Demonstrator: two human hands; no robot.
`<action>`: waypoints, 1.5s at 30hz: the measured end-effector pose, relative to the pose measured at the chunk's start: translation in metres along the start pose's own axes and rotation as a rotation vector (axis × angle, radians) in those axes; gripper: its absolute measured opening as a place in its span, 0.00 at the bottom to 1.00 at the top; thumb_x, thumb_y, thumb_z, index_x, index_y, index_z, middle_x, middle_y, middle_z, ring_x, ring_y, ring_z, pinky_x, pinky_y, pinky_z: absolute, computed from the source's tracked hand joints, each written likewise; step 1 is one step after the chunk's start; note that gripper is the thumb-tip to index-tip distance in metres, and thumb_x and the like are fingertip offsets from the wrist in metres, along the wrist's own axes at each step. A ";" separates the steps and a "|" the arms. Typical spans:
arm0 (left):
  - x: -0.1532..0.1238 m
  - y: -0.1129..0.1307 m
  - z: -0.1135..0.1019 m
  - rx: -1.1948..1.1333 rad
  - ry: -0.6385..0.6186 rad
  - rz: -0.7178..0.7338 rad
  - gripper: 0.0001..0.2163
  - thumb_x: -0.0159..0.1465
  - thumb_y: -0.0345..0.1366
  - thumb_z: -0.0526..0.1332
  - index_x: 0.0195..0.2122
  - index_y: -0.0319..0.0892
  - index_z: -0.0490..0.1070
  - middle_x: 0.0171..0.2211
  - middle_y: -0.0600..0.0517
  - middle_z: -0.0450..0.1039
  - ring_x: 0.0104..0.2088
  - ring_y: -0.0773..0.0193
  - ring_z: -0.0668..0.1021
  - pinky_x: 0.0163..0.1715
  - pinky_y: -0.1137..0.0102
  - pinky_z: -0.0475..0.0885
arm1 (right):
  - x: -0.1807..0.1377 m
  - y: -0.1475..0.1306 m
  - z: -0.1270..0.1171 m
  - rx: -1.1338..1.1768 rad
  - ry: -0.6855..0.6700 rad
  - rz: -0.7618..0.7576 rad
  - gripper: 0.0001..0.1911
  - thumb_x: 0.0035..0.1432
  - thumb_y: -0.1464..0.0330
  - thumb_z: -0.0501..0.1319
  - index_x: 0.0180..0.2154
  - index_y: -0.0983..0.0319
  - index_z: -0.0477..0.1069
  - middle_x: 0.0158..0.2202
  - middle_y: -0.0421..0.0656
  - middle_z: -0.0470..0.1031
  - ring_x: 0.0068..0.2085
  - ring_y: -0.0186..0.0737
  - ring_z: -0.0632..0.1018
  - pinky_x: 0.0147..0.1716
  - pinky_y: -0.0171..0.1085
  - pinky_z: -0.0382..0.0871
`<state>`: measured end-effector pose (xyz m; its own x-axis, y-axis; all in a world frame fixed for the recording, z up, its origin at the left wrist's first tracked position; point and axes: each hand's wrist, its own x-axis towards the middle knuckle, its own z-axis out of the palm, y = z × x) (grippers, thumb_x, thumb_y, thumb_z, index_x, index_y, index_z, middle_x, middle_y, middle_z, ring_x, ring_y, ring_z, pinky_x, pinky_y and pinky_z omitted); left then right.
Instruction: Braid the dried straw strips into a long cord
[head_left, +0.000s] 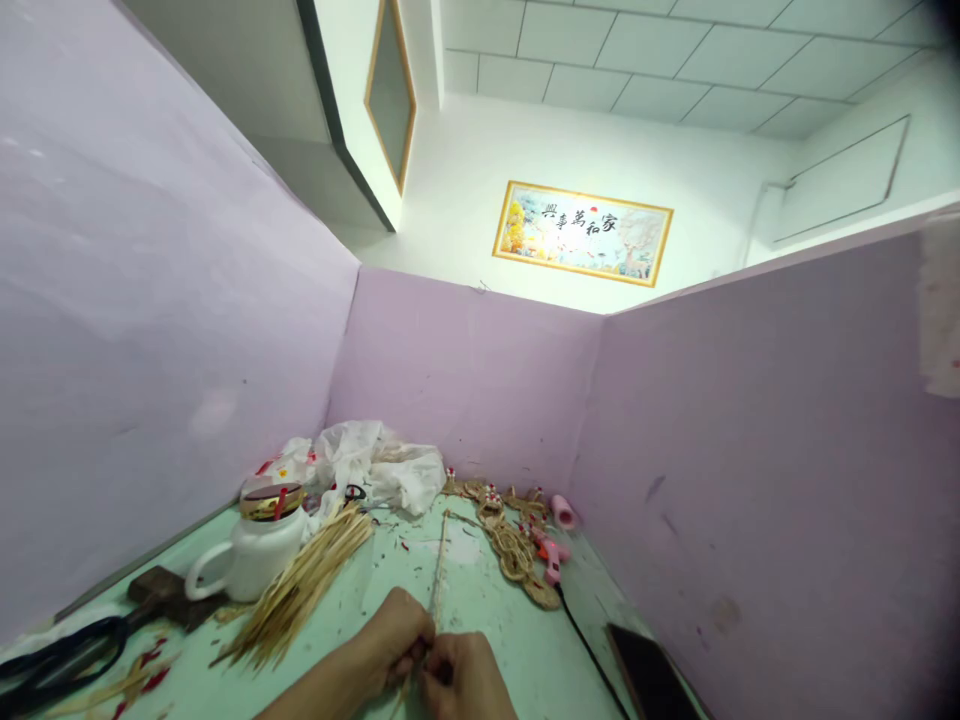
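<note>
My left hand (396,632) and my right hand (466,675) meet low in the middle of the view, fingers pinched close together. Between them runs a thin straw cord (441,565), stretching away from me along the table, with a loose end below the hands. Both hands grip this cord; its part under the fingers is hidden. Left of my hands lies a bundle of loose straw (311,580). Beyond and to the right are braided straw pieces (514,550) with small red and white decorations.
A white lidded mug (266,550) stands at left, near black-handled scissors (67,650) and a dark block (169,597). White plastic bags (382,465) lie at the back. At right are a pink glue gun (553,555) with a black cord and a dark flat object (649,672). Lilac partitions (480,380) enclose the green table.
</note>
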<state>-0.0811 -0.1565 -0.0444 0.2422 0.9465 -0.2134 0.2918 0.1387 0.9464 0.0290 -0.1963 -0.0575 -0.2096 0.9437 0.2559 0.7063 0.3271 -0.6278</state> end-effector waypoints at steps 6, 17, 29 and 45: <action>-0.012 0.015 -0.008 -0.122 -0.024 0.029 0.09 0.40 0.29 0.55 0.08 0.40 0.54 0.06 0.59 0.48 0.08 0.77 0.51 0.10 0.75 0.40 | 0.013 0.001 -0.029 0.339 0.220 0.192 0.13 0.48 0.64 0.52 0.20 0.66 0.67 0.20 0.43 0.70 0.23 0.33 0.69 0.19 0.29 0.57; -0.005 0.011 -0.010 -0.047 -0.133 0.030 0.04 0.40 0.29 0.53 0.12 0.39 0.58 0.07 0.60 0.51 0.08 0.77 0.52 0.09 0.76 0.43 | 0.020 -0.005 -0.021 0.801 -0.160 0.536 0.03 0.41 0.73 0.54 0.19 0.65 0.62 0.13 0.36 0.62 0.13 0.24 0.57 0.12 0.27 0.44; -0.008 0.026 -0.062 0.420 -0.214 -0.042 0.07 0.42 0.34 0.58 0.20 0.36 0.71 0.12 0.54 0.66 0.10 0.75 0.56 0.11 0.76 0.49 | 0.019 0.008 -0.015 0.800 -0.046 0.547 0.06 0.39 0.70 0.59 0.19 0.64 0.61 0.12 0.32 0.58 0.13 0.23 0.53 0.13 0.29 0.41; 0.010 0.019 -0.122 0.952 0.642 0.038 0.09 0.47 0.35 0.57 0.25 0.38 0.74 0.26 0.43 0.74 0.30 0.57 0.74 0.26 0.72 0.61 | 0.018 0.005 -0.013 0.811 -0.004 0.539 0.06 0.41 0.69 0.57 0.20 0.64 0.60 0.13 0.33 0.57 0.15 0.25 0.58 0.14 0.29 0.53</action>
<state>-0.1856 -0.1089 0.0012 -0.1711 0.9574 0.2327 0.9417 0.0894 0.3244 0.0376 -0.1785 -0.0465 0.0018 0.9765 -0.2154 0.0286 -0.2154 -0.9761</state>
